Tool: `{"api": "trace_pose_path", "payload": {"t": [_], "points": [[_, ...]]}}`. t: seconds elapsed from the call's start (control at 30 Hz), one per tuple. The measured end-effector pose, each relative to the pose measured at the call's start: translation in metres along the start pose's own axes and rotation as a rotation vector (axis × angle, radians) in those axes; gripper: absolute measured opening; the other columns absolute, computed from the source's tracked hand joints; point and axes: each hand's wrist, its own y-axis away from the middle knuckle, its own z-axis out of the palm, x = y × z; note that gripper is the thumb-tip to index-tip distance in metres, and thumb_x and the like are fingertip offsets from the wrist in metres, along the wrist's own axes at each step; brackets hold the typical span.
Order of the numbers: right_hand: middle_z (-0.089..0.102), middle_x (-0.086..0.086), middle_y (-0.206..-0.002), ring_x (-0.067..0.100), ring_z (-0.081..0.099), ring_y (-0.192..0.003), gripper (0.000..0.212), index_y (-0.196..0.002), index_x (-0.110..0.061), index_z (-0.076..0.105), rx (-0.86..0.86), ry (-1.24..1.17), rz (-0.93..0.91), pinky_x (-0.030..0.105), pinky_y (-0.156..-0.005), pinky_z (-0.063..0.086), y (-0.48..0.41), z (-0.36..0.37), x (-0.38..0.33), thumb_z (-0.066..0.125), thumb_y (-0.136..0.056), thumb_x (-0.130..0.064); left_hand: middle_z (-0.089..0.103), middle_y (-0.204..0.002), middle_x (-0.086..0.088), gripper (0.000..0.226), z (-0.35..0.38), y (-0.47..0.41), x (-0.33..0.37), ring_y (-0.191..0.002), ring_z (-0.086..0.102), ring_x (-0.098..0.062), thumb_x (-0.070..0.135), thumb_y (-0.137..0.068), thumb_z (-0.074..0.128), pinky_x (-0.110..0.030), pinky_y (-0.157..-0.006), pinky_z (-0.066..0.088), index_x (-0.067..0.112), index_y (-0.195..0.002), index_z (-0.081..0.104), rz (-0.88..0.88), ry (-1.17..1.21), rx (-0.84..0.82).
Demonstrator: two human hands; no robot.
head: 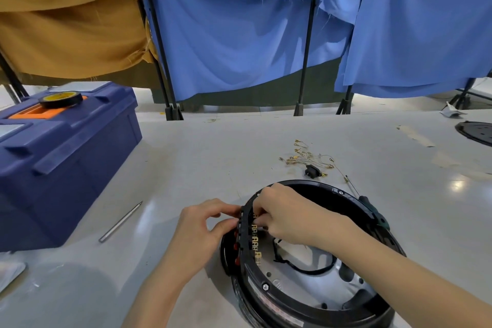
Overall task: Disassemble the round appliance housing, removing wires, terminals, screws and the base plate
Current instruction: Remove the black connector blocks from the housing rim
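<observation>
The round black appliance housing (306, 309) lies on the white table in front of me, its silver inner plate (319, 287) and a loop of black wire (300, 266) showing inside. A row of brass terminals (256, 243) lines its left inner wall, with red buttons (236, 246) on the outside. My left hand (202, 229) pinches the housing's left rim from outside. My right hand (287, 218) reaches inside the rim, fingers curled on the top terminals; what they pinch is hidden. A bundle of removed wires with brass lugs (306, 157) and a small black socket (312, 170) lie beyond the housing.
A blue toolbox (61, 168) with a tape roll (60, 99) on top stands at the left. A metal rod (121, 222) lies beside it. A screwdriver with a dark green handle (372, 210) rests by the housing's right rim. A round black plate (476, 132) sits far right.
</observation>
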Motion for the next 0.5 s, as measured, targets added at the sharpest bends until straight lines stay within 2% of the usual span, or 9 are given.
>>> {"api": "trace_pose_path", "payload": {"t": [0.1,0.17,0.27,0.33,0.5], "points": [[0.038,0.004,-0.058,0.03,0.045,-0.061,0.032,-0.057,-0.012,0.037,0.056,0.066,0.017,0.032,-0.053,0.031,0.001,0.009,-0.004,0.055,-0.083,-0.01,0.07,-0.081,0.018,0.026,0.003,0.001,0.001,-0.088,0.062,-0.008,0.003,-0.082,0.07,-0.024,-0.084,0.046,0.028,-0.09,0.076,0.024,-0.045,0.031],[0.04,0.004,-0.06,0.033,0.048,-0.066,0.024,-0.061,-0.009,0.044,0.095,0.069,0.024,0.033,-0.055,0.031,0.001,0.015,-0.004,0.053,-0.083,-0.01,0.069,-0.079,0.016,0.027,0.006,0.001,0.003,-0.083,0.062,-0.004,0.0,-0.081,0.07,-0.017,-0.08,0.046,0.025,-0.087,0.075,0.041,-0.064,0.05],[0.053,0.011,-0.069,0.035,0.054,-0.075,0.014,-0.073,0.0,0.059,0.159,-0.004,0.064,0.037,-0.063,0.042,-0.001,0.022,-0.002,0.053,-0.081,-0.009,0.068,-0.079,0.014,0.031,0.009,0.002,0.007,-0.081,0.062,0.002,-0.005,-0.081,0.068,-0.005,-0.073,0.043,0.026,-0.082,0.073,0.06,-0.063,0.065],[0.06,0.016,-0.073,0.035,0.055,-0.076,0.015,-0.076,0.003,0.063,0.196,-0.072,0.097,0.04,-0.068,0.047,-0.001,0.025,-0.002,0.053,-0.079,-0.008,0.068,-0.081,0.013,0.037,0.011,0.002,0.008,-0.081,0.062,0.004,-0.006,-0.081,0.066,-0.004,-0.072,0.042,0.031,-0.08,0.069,0.054,-0.063,0.066],[0.064,0.021,-0.07,0.034,0.059,-0.073,0.015,-0.075,0.002,0.068,0.267,-0.175,0.148,0.041,-0.067,0.05,-0.002,0.031,-0.003,0.054,-0.076,-0.004,0.069,-0.084,0.008,0.028,0.015,0.001,0.01,-0.079,0.061,0.001,-0.009,-0.081,0.062,-0.008,-0.07,0.047,0.016,-0.084,0.073,0.028,-0.096,0.073]]}}
